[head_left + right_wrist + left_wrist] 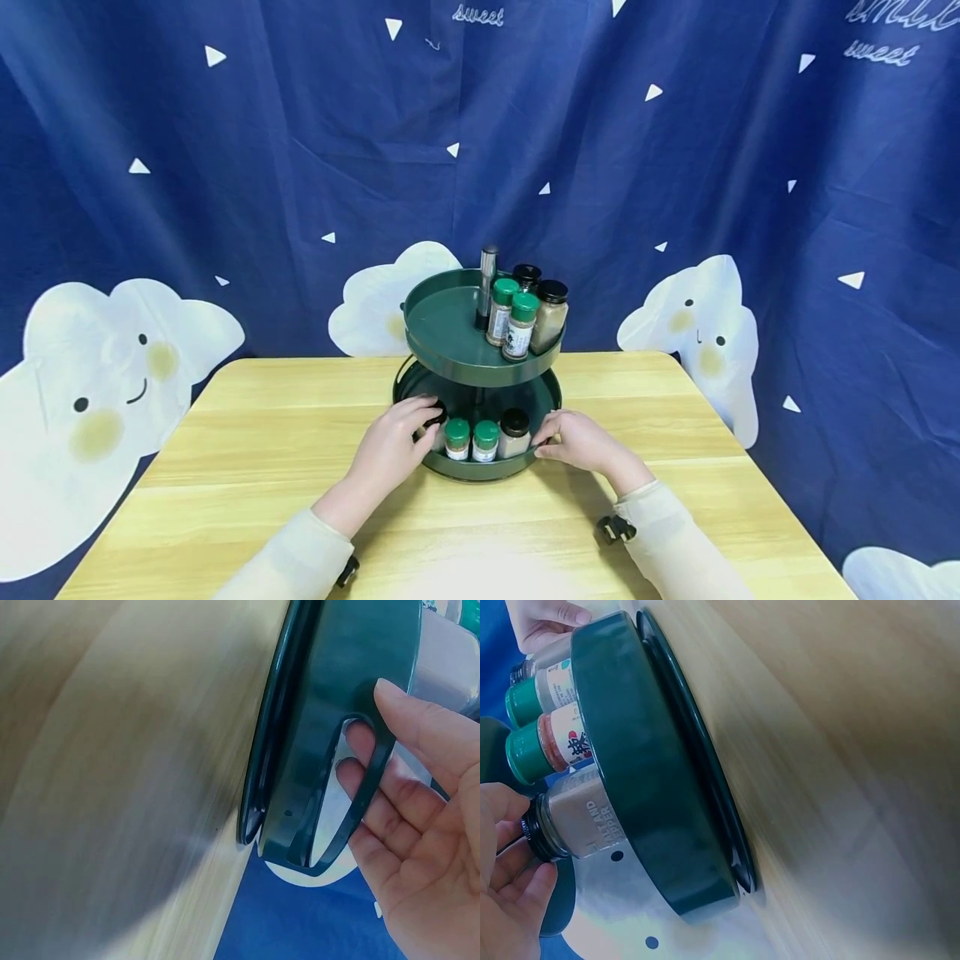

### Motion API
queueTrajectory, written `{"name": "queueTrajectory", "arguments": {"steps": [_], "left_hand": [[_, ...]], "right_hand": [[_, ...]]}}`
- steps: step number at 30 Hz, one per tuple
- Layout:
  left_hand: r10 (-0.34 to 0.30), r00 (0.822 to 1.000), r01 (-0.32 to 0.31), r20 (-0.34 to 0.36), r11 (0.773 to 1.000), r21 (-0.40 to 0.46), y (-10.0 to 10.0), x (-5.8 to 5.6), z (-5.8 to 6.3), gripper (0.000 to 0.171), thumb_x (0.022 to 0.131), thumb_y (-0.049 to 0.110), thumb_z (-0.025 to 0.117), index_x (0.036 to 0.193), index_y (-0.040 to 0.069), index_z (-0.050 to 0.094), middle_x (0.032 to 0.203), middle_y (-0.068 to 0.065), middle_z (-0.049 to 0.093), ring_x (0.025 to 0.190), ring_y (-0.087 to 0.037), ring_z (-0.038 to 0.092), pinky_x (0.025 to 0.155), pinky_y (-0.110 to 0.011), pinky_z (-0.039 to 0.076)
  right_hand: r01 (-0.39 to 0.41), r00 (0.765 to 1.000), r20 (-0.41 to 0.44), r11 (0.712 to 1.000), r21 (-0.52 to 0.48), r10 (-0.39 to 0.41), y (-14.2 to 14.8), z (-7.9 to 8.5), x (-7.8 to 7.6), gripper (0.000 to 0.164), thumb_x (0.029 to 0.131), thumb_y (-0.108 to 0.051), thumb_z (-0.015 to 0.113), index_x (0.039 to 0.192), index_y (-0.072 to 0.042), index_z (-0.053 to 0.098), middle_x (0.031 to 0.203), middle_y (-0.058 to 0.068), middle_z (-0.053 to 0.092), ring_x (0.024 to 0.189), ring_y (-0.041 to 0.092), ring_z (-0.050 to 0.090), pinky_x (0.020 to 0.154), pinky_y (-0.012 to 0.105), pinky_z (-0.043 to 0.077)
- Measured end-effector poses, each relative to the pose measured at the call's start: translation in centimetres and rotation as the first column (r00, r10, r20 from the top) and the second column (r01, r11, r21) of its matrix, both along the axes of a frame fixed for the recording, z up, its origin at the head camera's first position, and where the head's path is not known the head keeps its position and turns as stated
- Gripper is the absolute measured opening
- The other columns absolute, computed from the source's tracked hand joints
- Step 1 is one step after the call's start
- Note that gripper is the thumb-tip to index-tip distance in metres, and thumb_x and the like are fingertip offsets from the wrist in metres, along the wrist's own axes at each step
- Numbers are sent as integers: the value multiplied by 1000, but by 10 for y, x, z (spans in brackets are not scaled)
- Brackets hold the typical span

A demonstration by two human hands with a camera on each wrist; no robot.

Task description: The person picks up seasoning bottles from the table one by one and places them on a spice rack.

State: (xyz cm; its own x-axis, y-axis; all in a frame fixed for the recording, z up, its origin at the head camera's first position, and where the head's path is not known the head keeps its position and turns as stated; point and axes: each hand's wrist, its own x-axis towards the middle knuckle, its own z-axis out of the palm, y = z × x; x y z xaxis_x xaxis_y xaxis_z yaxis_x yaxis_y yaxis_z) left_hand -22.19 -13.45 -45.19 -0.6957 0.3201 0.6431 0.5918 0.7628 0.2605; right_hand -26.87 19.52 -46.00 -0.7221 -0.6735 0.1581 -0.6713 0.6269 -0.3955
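Note:
A dark green two-tier round rack (480, 372) stands on the table. On its lower tray (477, 472), my left hand (390, 446) grips the black lid of a square glass spice jar (585, 814) at the left end of a row, with thumb and fingers round the lid. Two green-capped spice bottles (457, 439) and another black-lidded jar (514, 433) stand beside it. At the tray's right side, my right hand (579, 440) holds the rim by its handle cutout (337, 795). Its thumb lies on the outer wall, and its fingers are behind the rim.
On the upper tray, a silver and black grinder (487, 287), two green-capped bottles (519, 327) and two black-lidded jars (551, 317) stand toward the right. The pale wooden table (285, 433) backs onto a blue curtain (300, 150) with cloud faces.

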Motion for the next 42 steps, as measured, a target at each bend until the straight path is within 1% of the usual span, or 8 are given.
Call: {"name": "queueTrajectory", "arguments": {"steps": [5,12,15,20,27,31,38,42], "left_hand": [[-2,1000,2,-23,1000,5,-2,2,0,21,84,10,79,106,9,78,116,-6,72,112,-25,66,94,-41,56],[-19,999,20,-39,999,25,-6,4,2,22,85,10,79,107,8,77,117,-7,72,113,-25,66,93,-41,56],[-14,999,14,-29,1000,28,-7,5,2,22,86,11,78,108,8,77,118,-7,72,114,-25,66,94,-42,56],[9,1000,-8,-10,1000,28,-10,9,3,23,88,13,76,110,10,77,120,-6,71,115,-25,65,95,-43,55],[39,999,-39,12,999,15,-14,11,8,22,91,17,72,113,11,76,123,-6,70,117,-26,64,95,-44,55],[56,998,-56,19,998,8,-19,11,11,23,92,19,71,113,12,76,124,-6,70,118,-27,64,96,-45,54],[77,997,-77,-3,996,40,-28,11,21,24,92,19,72,113,9,76,124,-7,69,118,-29,64,95,-46,55],[95,995,-94,-10,994,49,-34,10,28,26,92,20,71,114,8,75,123,-8,69,117,-29,63,96,-47,54]], "right_hand": [[-20,1000,13,999,-29,20,1,0,-1,8,85,-12,80,93,-14,82,88,-6,69,87,14,65,81,33,55],[-17,999,33,999,-48,18,0,1,-2,9,84,-11,81,93,-12,81,89,-7,69,88,16,66,82,34,55],[-15,999,30,999,-44,16,0,2,-1,10,84,-11,81,93,-13,81,90,-8,69,89,15,66,83,34,55],[-9,1000,28,998,-66,11,-2,3,1,9,84,-11,81,93,-13,80,93,-6,70,91,15,66,86,36,55],[31,999,24,997,-68,-30,2,5,4,10,84,-11,81,94,-14,79,101,-2,71,102,24,65,94,43,53],[39,999,13,996,-78,-38,5,9,6,11,84,-10,80,94,-13,79,102,-1,72,105,27,65,97,46,52],[23,1000,-15,992,-124,-25,11,22,9,10,85,-8,79,95,-8,79,97,1,72,94,22,67,89,42,55],[60,997,-37,990,-130,-65,12,32,13,10,88,-11,77,97,-9,78,97,1,72,95,22,67,89,43,55]]}}
